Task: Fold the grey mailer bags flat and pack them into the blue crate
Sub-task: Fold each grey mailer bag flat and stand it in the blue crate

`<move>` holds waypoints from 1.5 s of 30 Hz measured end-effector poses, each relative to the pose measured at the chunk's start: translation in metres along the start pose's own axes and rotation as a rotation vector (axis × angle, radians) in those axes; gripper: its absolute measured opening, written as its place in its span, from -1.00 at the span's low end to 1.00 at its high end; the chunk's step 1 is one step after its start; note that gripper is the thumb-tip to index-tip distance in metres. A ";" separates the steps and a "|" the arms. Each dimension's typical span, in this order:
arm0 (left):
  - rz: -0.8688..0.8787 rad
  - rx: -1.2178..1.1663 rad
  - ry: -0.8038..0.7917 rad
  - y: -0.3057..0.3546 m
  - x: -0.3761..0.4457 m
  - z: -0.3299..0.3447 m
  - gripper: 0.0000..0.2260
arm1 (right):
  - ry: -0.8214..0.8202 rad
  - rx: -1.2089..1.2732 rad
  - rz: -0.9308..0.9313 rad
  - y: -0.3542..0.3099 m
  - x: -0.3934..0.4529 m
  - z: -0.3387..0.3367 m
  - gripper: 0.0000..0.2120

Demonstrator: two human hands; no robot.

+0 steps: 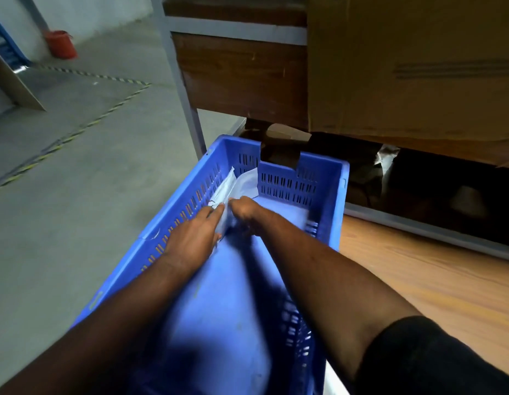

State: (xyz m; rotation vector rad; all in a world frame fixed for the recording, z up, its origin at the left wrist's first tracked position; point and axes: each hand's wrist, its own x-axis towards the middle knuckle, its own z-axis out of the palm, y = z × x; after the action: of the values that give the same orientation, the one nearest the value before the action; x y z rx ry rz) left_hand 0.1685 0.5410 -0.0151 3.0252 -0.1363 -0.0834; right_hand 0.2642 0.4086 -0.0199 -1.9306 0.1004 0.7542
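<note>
Grey mailer bags stand on edge just past your left hand, running away from you; its straight fingers press them, right hand pinches.

Most of the blue crate floor is left bare; only its far left corner is taken up by folded mailer bags. Above its far edge, access is blocked by a cardboard box

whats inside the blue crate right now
Pale grey mailer bags stand against the far left wall of the blue crate, with the left hand and right hand on them. The floor elsewhere looks bare; the arms hide part of it.
</note>
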 end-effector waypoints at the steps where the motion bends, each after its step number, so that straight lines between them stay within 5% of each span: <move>1: 0.040 0.055 0.012 -0.003 -0.001 0.002 -0.31 | 0.040 0.000 -0.036 0.004 0.004 0.001 -0.63; 5: 0.118 0.354 0.125 -0.001 -0.003 0.003 -0.21 | 0.084 -0.003 -0.079 0.013 0.013 0.004 -0.73; 7: 0.082 0.448 0.164 0.002 -0.001 0.005 -0.12 | 0.046 0.015 -0.075 0.013 0.014 0.005 -0.63; 14: -0.028 0.194 -0.090 0.010 -0.004 0.014 -0.18 | 0.014 0.108 -0.090 0.008 0.015 0.011 -0.64; 19: -0.002 0.138 -0.048 -0.001 -0.005 0.018 -0.18 | -0.107 0.106 -0.006 0.010 0.008 0.016 -0.45; 23: 0.066 0.308 -0.076 -0.005 -0.014 0.019 -0.05 | -0.096 0.107 -0.020 0.007 0.010 0.018 -0.38; 31: 0.205 0.817 -0.085 -0.006 -0.001 -0.008 -0.42 | -0.099 0.114 0.031 0.013 0.014 0.019 -0.36; 39: 0.165 0.739 -0.063 -0.002 0.013 -0.006 -0.45 | -0.038 0.115 0.000 0.015 0.013 0.018 -0.51; 45: 0.133 0.582 -0.131 -0.004 -0.013 -0.012 -0.26 | 0.116 -0.212 -0.098 -0.006 -0.012 -0.004 -0.60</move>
State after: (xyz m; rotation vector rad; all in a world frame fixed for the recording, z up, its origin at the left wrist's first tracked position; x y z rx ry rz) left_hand 0.1572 0.5477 -0.0031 3.5742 -0.4436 -0.2744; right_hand 0.2585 0.4051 -0.0078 -2.1645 -0.0039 0.6075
